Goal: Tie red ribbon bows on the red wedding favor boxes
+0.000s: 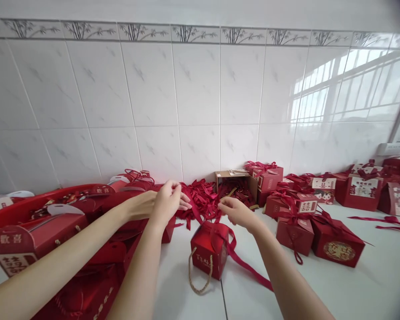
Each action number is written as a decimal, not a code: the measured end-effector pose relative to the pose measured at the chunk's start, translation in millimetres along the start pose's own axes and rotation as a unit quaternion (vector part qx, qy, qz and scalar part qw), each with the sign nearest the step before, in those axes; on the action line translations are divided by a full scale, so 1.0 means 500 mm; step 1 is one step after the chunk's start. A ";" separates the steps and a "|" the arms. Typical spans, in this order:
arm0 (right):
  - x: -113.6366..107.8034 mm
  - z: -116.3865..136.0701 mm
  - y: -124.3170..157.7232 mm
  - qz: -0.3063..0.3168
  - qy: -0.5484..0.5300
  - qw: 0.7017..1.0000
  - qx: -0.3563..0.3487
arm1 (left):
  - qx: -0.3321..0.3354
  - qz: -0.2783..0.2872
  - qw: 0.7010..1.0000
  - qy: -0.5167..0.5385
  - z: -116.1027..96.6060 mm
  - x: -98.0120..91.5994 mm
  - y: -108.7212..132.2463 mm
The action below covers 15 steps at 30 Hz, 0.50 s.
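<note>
A red gift box (209, 249) with a twisted rope handle (200, 289) hanging at its front stands on the white tabletop before me. Red ribbon (250, 269) is looped over its top, one tail trailing to the right. My left hand (166, 202), fingers closed, pinches a ribbon strand up and left of the box. On the other side, my right hand (236, 213) is closed at the fingertips on ribbon just above the box. Another person's hand (143, 205) reaches in from the left, partly hidden behind my left hand.
Loose red ribbons (202, 198) lie behind the box, beside an open cardboard carton (256, 189). Several ribbon-tied boxes (336, 242) stand at right. Unribboned boxes (60, 233) and a red tray (6, 218) of small wrapped pieces fill the left. A tiled wall (200, 89) closes the back.
</note>
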State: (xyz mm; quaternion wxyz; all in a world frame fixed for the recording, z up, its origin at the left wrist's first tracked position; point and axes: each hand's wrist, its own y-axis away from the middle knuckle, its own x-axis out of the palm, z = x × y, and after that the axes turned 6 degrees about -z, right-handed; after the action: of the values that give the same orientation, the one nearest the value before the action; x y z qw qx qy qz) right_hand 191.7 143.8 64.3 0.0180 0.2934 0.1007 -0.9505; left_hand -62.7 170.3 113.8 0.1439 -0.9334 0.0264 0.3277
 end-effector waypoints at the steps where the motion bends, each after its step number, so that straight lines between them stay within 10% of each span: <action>1: -0.009 -0.005 0.013 -0.006 0.002 1.000 0.007 | 0.016 -0.035 0.999 0.017 -0.009 0.018 0.008; 2: -0.015 -0.013 0.029 -0.003 0.006 1.000 0.015 | 0.047 -0.137 0.987 0.071 -0.016 0.039 0.018; 5: -0.012 -0.049 0.089 0.039 0.034 0.998 0.031 | 0.076 -0.185 0.975 0.097 -0.016 0.098 0.054; 15: 0.081 -0.189 0.281 0.039 0.219 0.974 0.040 | 0.038 -0.016 0.998 -0.049 0.121 0.201 0.212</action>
State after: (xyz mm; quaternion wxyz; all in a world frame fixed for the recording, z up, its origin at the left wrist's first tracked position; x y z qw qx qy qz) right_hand 223.5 26.5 -60.1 0.0213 0.4986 0.0526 -0.8650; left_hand -35.7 90.5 -19.9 0.1856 -0.9105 0.0170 0.3692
